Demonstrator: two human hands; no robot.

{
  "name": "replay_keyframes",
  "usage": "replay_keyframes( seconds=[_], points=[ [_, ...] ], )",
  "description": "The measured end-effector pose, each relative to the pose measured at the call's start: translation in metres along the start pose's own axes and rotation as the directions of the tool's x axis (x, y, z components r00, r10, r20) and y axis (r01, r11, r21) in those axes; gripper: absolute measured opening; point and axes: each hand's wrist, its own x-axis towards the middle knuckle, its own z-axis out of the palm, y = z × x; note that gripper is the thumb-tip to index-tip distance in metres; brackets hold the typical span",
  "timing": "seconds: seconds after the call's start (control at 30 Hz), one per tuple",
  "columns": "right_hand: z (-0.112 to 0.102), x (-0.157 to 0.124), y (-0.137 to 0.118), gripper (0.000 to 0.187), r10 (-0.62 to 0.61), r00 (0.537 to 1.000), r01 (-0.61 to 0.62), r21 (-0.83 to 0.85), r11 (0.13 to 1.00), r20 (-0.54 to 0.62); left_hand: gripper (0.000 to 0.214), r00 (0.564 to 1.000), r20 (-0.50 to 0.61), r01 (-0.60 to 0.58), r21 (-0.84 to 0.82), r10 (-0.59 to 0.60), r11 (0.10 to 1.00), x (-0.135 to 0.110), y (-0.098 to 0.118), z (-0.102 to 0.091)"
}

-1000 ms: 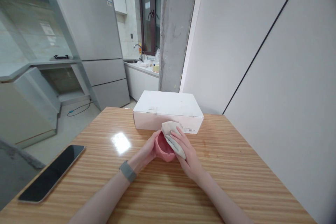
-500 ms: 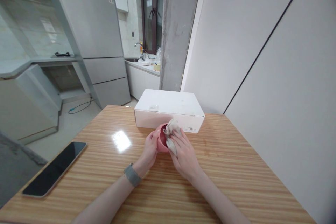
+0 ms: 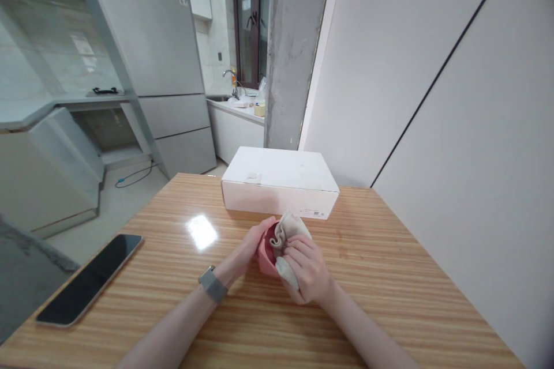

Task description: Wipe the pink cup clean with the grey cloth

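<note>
A pink cup, tilted with its opening toward the right, is held above the wooden table. My left hand grips it from the left side, the thumb near its upper rim. My right hand is closed around a whitish cloth, part of which is tucked into the cup's mouth. Another fold of the cloth hangs out below the fingers. The cup's inside is mostly hidden by the cloth and my right hand.
Behind the hands, a white cardboard box rests on the wooden table. A dark-screened phone lies at the table's left edge. Past the table stand a grey fridge and a concrete pillar; a white wall rises on the right.
Both hands, with the cup and cloth, have come slightly lower and nearer to me. The fingers of my right hand have curled from extended to closed around the cloth.
</note>
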Motion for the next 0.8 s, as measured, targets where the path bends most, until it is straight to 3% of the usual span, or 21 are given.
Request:
replay_keyframes(
  seconds=[0.17,0.3,0.47,0.53,0.63,0.73,0.8],
  points=[
    [0.001,0.0,0.004,0.021,0.026,0.999,-0.027,-0.06,0.998,-0.029,0.028,0.999,-0.033,-0.025,0.033,0.026,0.999,0.003,0.0,-0.008],
    [0.005,0.009,0.002,0.024,0.133,0.987,-0.145,-0.152,0.978,-0.089,0.038,0.998,-0.044,-0.043,0.019,0.044,0.999,0.004,-0.006,-0.007],
    [0.014,0.013,-0.006,0.018,0.213,0.962,-0.247,-0.217,0.944,-0.169,0.038,0.991,-0.036,-0.129,-0.146,0.126,0.981,-0.004,-0.009,0.003],
    [0.015,0.011,-0.008,0.017,0.186,0.964,-0.226,-0.22,0.949,-0.189,0.032,0.995,0.006,-0.099,-0.231,0.104,0.968,-0.008,-0.007,0.008],
    [0.014,0.005,-0.008,0.013,0.047,0.985,-0.083,-0.218,0.972,-0.164,0.034,0.998,0.068,0.015,-0.286,0.004,0.958,-0.01,-0.005,0.01],
    [0.011,0.0,-0.006,0.01,-0.059,0.992,0.033,-0.219,0.975,-0.11,0.039,0.99,0.12,0.107,-0.277,-0.077,0.955,-0.01,-0.003,0.008],
    [0.008,-0.002,-0.004,0.007,-0.065,0.994,0.046,-0.211,0.976,-0.086,0.038,0.988,0.137,0.102,-0.23,-0.072,0.968,-0.009,-0.002,0.005]
  ],
)
